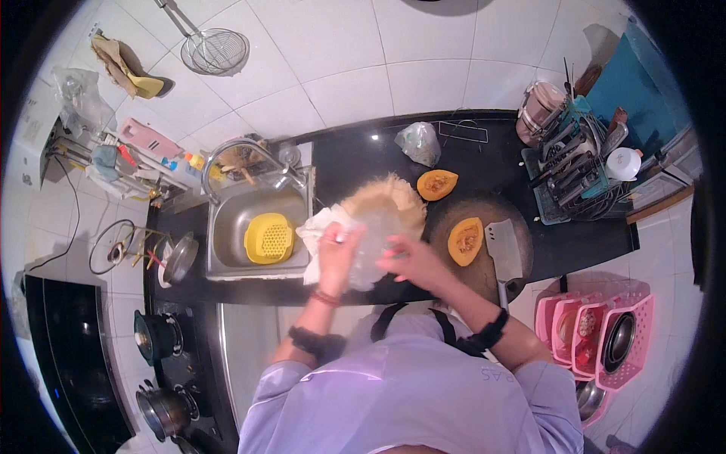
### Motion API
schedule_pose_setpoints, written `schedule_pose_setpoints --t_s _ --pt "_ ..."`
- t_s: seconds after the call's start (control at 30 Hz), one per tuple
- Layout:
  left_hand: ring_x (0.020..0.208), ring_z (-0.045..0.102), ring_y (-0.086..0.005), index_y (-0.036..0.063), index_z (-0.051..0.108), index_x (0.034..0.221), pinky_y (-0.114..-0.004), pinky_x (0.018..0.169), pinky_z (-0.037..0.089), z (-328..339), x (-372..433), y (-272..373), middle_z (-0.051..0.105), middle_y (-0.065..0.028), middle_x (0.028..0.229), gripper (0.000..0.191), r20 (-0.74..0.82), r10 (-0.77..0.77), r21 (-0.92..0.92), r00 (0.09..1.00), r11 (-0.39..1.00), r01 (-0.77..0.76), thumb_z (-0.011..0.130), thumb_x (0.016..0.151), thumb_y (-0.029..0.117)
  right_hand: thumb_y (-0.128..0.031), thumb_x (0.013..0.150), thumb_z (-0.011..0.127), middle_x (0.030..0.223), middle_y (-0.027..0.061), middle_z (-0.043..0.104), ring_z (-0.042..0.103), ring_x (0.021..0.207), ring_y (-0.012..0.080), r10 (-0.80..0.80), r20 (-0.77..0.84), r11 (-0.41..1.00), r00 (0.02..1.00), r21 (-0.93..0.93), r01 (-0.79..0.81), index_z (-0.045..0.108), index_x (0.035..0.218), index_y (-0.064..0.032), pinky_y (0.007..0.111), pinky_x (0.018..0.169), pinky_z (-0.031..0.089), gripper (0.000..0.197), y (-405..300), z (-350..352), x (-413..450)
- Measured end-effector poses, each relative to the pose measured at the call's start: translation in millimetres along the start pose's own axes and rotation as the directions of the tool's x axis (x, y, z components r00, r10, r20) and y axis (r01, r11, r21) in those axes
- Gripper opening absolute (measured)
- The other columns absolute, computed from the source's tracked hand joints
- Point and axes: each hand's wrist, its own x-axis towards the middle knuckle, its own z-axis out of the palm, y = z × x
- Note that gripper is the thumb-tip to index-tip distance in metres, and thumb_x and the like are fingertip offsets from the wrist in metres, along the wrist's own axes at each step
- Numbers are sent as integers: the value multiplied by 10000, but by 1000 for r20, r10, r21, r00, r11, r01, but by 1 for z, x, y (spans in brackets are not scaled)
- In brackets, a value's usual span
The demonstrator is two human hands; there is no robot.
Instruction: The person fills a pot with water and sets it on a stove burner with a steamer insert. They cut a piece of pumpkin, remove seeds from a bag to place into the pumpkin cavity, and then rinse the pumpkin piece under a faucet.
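Observation:
My left hand [339, 249] is at a translucent, whitish item [370, 255], perhaps a plastic bag; both are blurred. On the item's other side, my right hand [411, 258] has bent, partly spread fingers, and its contact with the item is unclear. A white cloth [317, 230] lies beside my left hand. Behind the hands is a round, tan, fringed item [391, 196]. To the right, a cut pumpkin half [465, 242] and a cleaver [505, 249] rest on a round chopping board [437, 227]. Another pumpkin piece [437, 185] lies at the board's back edge.
At left, the steel sink [227, 227] holds a yellow perforated basket [269, 238] under a curved faucet [207, 164]. A tied plastic bag [418, 143] sits near the wall. A utensil-filled dish rack [547, 193] stands at right. Pots are on the stove at lower left.

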Motion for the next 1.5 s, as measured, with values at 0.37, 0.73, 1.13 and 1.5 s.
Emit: schedule_pose_setpoints --t_s 0.37,0.73,1.13,1.5 --pt "795 646 -100 85 627 1166 -251 682 522 -61 37 -8 683 0 961 289 243 -327 -235 914 894 382 698 898 167 -234 937 621 977 60 666 663 904 155 110 28 857 993 504 -109 609 1071 -29 292 799 535 245 -11 70 51" --pt "607 509 -33 116 562 779 -203 517 399 -106 68 -52 587 50 722 183 265 -189 16 945 981 192 729 834 65 -131 963 526 922 30 633 627 849 141 17 -26 405 1000 914 17 580 1081 -74 296 805 522 142 16 31 68" --pt "630 518 -79 81 549 941 -232 517 426 -126 114 -73 561 11 808 179 -155 -129 -6 979 991 130 625 818 -24 -130 893 627 920 -11 653 555 716 98 -107 208 994 972 31 103 645 1225 -76 251 648 447 336 -13 86 54" --pt "633 577 -250 75 563 906 -342 603 473 -98 50 16 574 -95 898 182 281 176 568 943 762 -311 682 786 11 -59 853 565 1068 220 526 615 839 439 -252 -469 629 846 -744 -225 496 1215 -71 506 723 519 369 19 59 134"
